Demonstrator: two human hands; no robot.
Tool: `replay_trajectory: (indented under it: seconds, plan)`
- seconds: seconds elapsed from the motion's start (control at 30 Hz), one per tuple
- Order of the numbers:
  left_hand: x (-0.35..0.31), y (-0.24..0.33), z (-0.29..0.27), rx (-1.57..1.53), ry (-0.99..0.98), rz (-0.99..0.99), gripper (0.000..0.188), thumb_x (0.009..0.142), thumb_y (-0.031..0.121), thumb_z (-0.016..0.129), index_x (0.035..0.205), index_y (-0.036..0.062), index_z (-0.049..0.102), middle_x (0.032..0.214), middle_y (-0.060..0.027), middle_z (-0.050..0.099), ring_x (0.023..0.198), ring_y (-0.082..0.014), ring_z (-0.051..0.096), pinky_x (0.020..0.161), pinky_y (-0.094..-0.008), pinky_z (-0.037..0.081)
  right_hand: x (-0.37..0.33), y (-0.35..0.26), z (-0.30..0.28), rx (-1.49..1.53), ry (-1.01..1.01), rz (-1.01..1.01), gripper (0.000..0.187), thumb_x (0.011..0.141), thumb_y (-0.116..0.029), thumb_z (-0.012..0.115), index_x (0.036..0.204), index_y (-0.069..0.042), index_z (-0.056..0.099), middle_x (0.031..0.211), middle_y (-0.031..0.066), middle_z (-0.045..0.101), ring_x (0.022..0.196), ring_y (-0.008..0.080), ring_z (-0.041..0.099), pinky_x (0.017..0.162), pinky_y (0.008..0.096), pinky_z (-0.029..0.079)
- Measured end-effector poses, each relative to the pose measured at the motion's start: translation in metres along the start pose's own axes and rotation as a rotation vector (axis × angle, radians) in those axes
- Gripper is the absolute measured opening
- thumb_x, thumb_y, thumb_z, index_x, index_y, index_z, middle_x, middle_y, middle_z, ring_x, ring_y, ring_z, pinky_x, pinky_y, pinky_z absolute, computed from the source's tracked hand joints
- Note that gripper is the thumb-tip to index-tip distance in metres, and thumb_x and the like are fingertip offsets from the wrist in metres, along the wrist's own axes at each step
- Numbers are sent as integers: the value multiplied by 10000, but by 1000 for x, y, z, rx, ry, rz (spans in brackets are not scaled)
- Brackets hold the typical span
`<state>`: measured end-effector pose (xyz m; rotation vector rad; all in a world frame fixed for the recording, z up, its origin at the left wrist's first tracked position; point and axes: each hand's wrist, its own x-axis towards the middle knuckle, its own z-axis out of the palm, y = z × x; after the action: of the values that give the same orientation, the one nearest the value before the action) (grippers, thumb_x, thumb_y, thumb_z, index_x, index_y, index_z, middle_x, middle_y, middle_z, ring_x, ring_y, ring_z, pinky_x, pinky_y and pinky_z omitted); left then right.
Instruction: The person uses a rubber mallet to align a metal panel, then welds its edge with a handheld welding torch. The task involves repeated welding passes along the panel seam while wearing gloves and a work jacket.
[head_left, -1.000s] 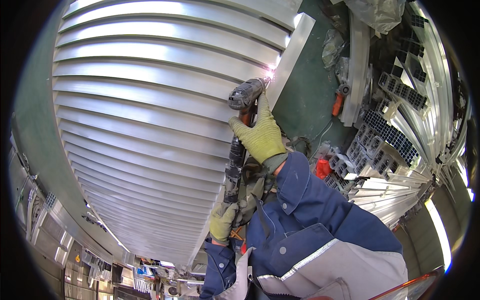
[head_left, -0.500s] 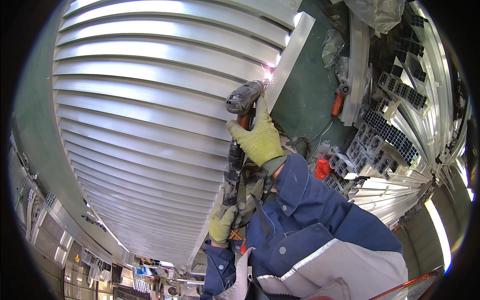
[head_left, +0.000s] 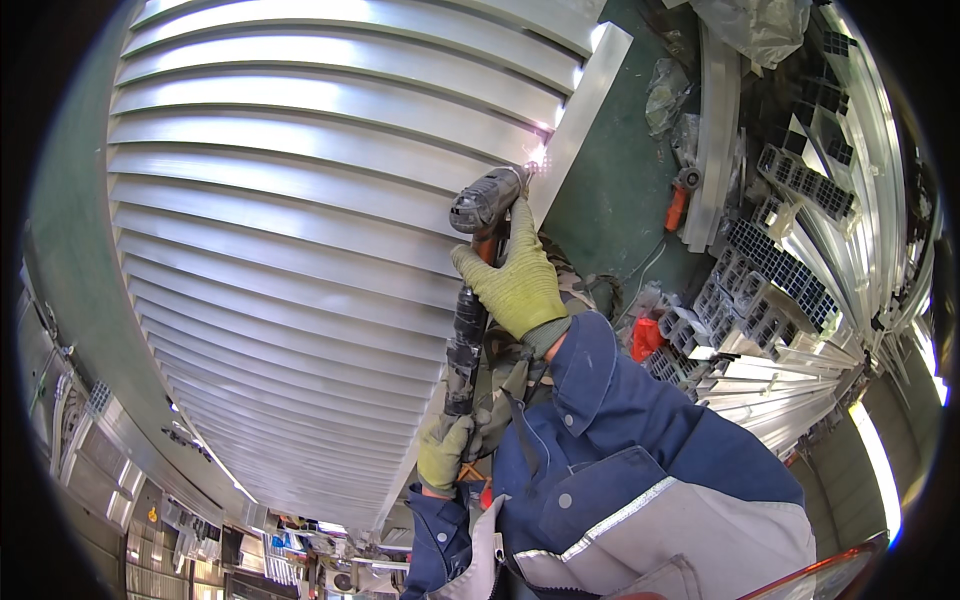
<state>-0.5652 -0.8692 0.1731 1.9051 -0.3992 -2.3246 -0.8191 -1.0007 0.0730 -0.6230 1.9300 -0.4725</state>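
A black welding gun with an orange band lies along the near right side of a silver slatted metal panel. Its tip meets the joint of a slat and the side rail, where a bright pinkish-white glare shows. My right hand, in a yellow-green glove, is closed round the gun just behind its head, thumb and forefinger spread along it. Lower down, my gloved left hand is wrapped round the tail end of the taped handle. Parts of its fingers are hidden.
On the green floor to the right lie an orange angle grinder, long metal profiles and clear plastic wrap. Stacks of square tubes and a red bag stand further right.
The glare at the tip has become smaller. My right hand and the gun's head have shifted very slightly down and left; my left hand has hardly moved.
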Motion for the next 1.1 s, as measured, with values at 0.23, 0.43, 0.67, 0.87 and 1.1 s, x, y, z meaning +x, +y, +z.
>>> replay_trajectory:
  seconds: [0.23,0.43,0.67,0.87,1.1]
  plan:
    - [-6,-4,-2,-2,3,-21,420,1122,377,715,1260,-8,813,737,6,648,607,-65,523,578,-246,392,-6,0,3,18,5,-12,1141,949,-461,841,1751,53,213,1520,369,627,1363,516,674,1141,511,560]
    - [-11,-19,-13,-16,23,-32,406,1095,351,708,1201,-28,807,712,-19,650,572,-99,536,557,-281,414,-22,-10,4,77,31,10,1052,926,-406,907,1718,4,350,1345,241,765,1196,380,774,1039,439,598]
    - [-16,-53,-28,-14,74,33,373,1098,303,691,1200,-40,794,706,-38,635,566,-108,524,554,-286,410,-34,-11,12,46,-69,12,1160,945,-486,846,1741,93,234,1562,372,604,1391,497,668,1142,483,565]
    - [-15,-57,-30,-64,30,12,390,1104,309,700,1249,-46,771,719,-33,644,565,-104,522,554,-274,409,-34,9,28,-4,9,-21,1109,930,-458,879,1746,7,290,1400,310,726,1263,476,743,1065,481,597]
    - [-9,-57,-29,-93,7,-14,435,1116,354,720,1248,-57,775,718,-28,651,563,-94,523,557,-270,412,-33,10,27,-44,3,39,1130,927,-483,876,1751,10,280,1392,319,724,1266,472,739,1076,482,587]
